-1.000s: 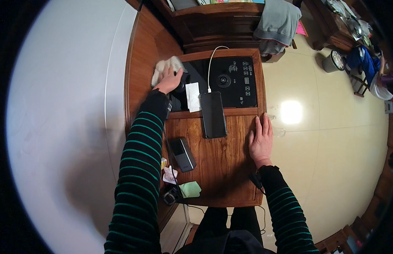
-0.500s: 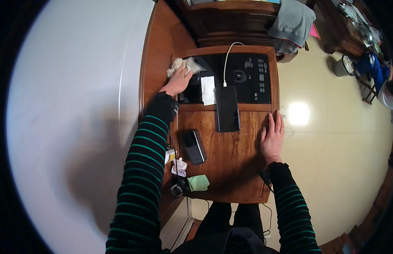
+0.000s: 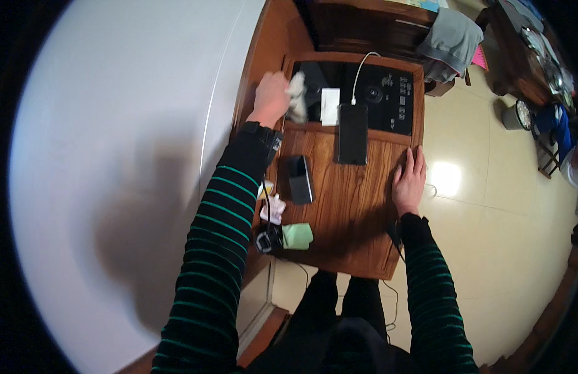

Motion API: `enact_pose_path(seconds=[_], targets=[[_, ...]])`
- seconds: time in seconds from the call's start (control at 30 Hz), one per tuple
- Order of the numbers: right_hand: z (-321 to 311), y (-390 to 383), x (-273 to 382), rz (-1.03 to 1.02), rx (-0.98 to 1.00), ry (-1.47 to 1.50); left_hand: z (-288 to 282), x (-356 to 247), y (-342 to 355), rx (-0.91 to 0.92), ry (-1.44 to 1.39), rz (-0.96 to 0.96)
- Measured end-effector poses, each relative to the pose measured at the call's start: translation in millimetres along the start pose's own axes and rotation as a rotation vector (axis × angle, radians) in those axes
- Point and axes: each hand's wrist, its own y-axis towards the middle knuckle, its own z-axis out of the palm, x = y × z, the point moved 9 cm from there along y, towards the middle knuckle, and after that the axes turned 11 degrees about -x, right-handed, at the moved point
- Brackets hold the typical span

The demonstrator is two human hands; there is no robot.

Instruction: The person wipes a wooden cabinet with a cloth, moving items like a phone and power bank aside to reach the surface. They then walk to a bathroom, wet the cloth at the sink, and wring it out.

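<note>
My left hand (image 3: 271, 95) is curled at the black cooktop's left end, gripping a cream cloth (image 3: 297, 100). The black glass cooktop (image 3: 326, 75) is set into a wooden table (image 3: 345, 199). A white slip of paper (image 3: 330, 103) lies right of the cloth, beside a black phone (image 3: 352, 137) with a white cable plugged in. My right hand (image 3: 411, 181) rests open, fingers stretched out, on the table's right edge. Near the left side are a dark power bank (image 3: 299, 179), a pale pink packet (image 3: 273, 210), a green pad (image 3: 297, 235) and a black device (image 3: 264, 240).
A white wall (image 3: 114, 124) runs along the left. Gray clothing (image 3: 451, 37) hangs over wooden furniture behind the table. On the tiled floor (image 3: 488, 237) at right stand a bin (image 3: 513, 115) and a low stand with blue fabric (image 3: 550, 118). Loose cables hang below the table.
My left hand has shifted from lying over the cloth to a curled grip at its left, with the cloth bunched narrower. The view has moved, so the table appears higher and further right.
</note>
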Motion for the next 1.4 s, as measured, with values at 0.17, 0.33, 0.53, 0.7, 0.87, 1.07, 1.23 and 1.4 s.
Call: enact_pose_path(seconds=[0.17,0.33,0.53,0.7,0.87,1.07,1.23,1.4], targets=[[11,0,-6,-0.050,0.010,-0.018,-124,-103,-67,-0.217,-0.370,-0.046],[-21,5,10,0.032,0.173,0.318,-159,-162,-181,-0.147,-0.822,-0.199],[-57,-145,113,0.837,0.923,1.714,-101,-177,-322,0.334,-1.040,-0.509],[-47,-135,74,0.688,0.563,1.240,-118,-144,-393,0.262,-0.722,-0.355],[-24,-104,80,-0.331,0.343,0.107,-121,-112,-451,0.409,-0.641,-0.551],[-13,-204,107,-0.457,0.411,0.037,-111,-144,-465,0.492,-0.670,-0.563],[-61,-265,89,-0.663,0.595,0.110,-103,-185,-457,0.526,-0.750,-0.374],[-105,-285,15,-0.524,0.598,0.008,-97,-198,-455,0.665,-0.691,-0.269]])
